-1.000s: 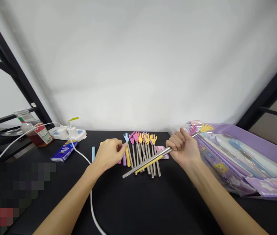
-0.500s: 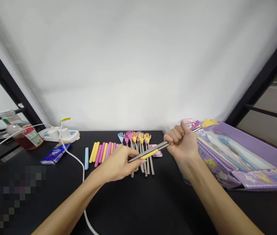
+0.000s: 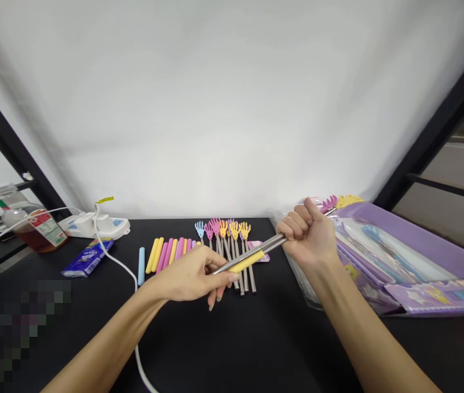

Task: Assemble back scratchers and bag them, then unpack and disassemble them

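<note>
My right hand (image 3: 309, 240) is closed in a fist round a metal rod (image 3: 271, 245) that ends in a yellow hand-shaped tip (image 3: 349, 200). A yellow sleeve (image 3: 246, 262) sits on the rod's near end. My left hand (image 3: 193, 277) pinches that near end beside the sleeve. Both hands hold the rod above a row of metal rods with coloured hand tips (image 3: 226, 243) lying on the black table (image 3: 256, 344). Left of that row lies a row of loose coloured sleeves (image 3: 166, 254) and a single blue sleeve (image 3: 141, 265).
A purple tray (image 3: 432, 245) with packaged goods stands at the right. At the left are a white power strip (image 3: 96, 224) with a cable (image 3: 129, 273), a blue packet (image 3: 87, 256) and a bottle (image 3: 27, 221). Black frame bars rise on both sides.
My left hand left the loose sleeves and came over to grip the near end of the rod by the yellow sleeve. My right hand kept hold of the rod.
</note>
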The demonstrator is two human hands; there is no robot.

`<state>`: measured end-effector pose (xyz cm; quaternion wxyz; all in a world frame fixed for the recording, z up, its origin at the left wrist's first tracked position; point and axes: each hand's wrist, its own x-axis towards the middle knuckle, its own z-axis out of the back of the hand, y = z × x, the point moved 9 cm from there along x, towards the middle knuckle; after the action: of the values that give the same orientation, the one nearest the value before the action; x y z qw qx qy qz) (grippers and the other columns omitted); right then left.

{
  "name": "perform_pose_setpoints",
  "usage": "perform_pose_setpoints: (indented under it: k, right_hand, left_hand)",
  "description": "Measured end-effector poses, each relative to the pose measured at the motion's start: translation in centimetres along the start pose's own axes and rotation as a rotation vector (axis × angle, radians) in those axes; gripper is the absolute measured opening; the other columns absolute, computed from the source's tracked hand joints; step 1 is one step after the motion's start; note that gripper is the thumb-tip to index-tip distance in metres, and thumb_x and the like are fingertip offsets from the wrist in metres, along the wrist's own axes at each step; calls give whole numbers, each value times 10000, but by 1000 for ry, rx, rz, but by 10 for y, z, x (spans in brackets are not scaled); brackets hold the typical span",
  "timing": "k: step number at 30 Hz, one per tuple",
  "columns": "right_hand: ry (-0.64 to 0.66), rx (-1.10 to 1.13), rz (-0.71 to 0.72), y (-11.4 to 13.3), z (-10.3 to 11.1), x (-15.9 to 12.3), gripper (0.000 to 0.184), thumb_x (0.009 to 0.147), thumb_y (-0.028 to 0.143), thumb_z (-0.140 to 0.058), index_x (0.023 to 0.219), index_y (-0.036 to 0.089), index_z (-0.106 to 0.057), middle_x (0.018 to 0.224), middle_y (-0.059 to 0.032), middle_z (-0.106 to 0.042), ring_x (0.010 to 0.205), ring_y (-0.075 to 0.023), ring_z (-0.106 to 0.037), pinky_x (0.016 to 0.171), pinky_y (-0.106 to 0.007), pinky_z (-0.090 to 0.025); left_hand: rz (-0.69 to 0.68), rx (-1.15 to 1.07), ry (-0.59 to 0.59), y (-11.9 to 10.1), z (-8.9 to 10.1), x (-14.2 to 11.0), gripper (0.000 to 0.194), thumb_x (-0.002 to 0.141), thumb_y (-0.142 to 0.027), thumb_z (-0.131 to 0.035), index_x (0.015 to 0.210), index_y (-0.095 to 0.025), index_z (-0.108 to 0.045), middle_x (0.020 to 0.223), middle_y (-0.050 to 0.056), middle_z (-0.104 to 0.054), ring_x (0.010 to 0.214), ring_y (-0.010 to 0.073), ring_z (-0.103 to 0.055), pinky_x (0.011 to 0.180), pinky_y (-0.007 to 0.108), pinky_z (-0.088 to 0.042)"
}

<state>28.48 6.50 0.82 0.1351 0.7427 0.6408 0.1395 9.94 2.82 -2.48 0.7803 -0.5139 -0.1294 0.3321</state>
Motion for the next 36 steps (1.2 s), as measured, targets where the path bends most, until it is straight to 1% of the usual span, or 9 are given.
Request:
perform_pose_setpoints:
  k: [9,15,17,19,21,24,27,32,36]
  right_hand:
    - [86,26,41,14,-3,-1,484,1033,309,-354,645,228,-76,526,95,-12,372,-78,-80,343,-232,-203]
    - [120,74,139,44,8,3,466,1045,297,-310,637,226,-96,509,92,-23,363,-82,-102,348,-230,-224]
    - [124,93,169,46,11,3,471,1043,315,-315,631,224,-106,504,92,-26,359,-80,-104,348,-230,-226]
    - [132,98,177,38,10,1,481,1033,357,-347,624,221,-135,502,96,-54,361,-73,-133,365,-222,-255]
    - [128,76,144,22,6,-3,484,1012,399,-397,618,216,-184,504,97,-105,376,-68,-189,398,-218,-300]
    - [98,44,52,-5,4,-7,493,995,421,-436,608,210,-213,507,97,-122,392,-69,-201,426,-223,-330]
    - [58,52,7,-14,4,-9,515,1013,387,-392,597,213,-143,510,94,-46,391,-80,-100,383,-234,-266]
    - [24,22,30,2,-1,-8,493,1023,311,-344,616,221,-81,525,89,-2,399,-92,-34,349,-254,-195]
    - [-1,-10,25,5,-4,-9,490,1028,327,-337,631,224,-68,530,91,-2,401,-93,-25,338,-247,-181]
  left_hand:
    - [13,-28,16,6,3,-4,399,907,-509,-550,745,-149,-606,631,17,-638,513,122,-626,506,207,-472]
    - [7,32,-53,7,9,-8,399,956,-519,-444,820,-169,-579,616,-14,-593,488,99,-554,498,206,-440]
    - [-29,117,-130,2,11,-5,385,962,-506,-434,804,-178,-557,632,-20,-581,503,96,-530,492,203,-404]
    - [-72,229,-264,-5,18,-3,387,960,-505,-440,772,-181,-540,626,-32,-538,509,89,-473,478,203,-336]
    - [-118,327,-401,-13,24,-3,404,959,-510,-442,743,-181,-533,611,-40,-478,519,88,-404,480,216,-274]
    - [-151,398,-475,-17,22,-1,391,965,-488,-441,746,-181,-541,613,-38,-466,536,96,-377,502,237,-247]
    - [-129,346,-466,-15,16,1,390,965,-498,-435,746,-183,-509,609,-42,-428,537,98,-358,503,247,-231]
    - [-81,109,-304,-11,-2,4,447,945,-581,-424,744,-184,-466,648,-43,-357,569,98,-320,499,237,-238]
    - [-77,136,-265,-12,-6,0,462,962,-560,-390,695,-183,-390,633,-41,-322,572,97,-297,506,239,-238]
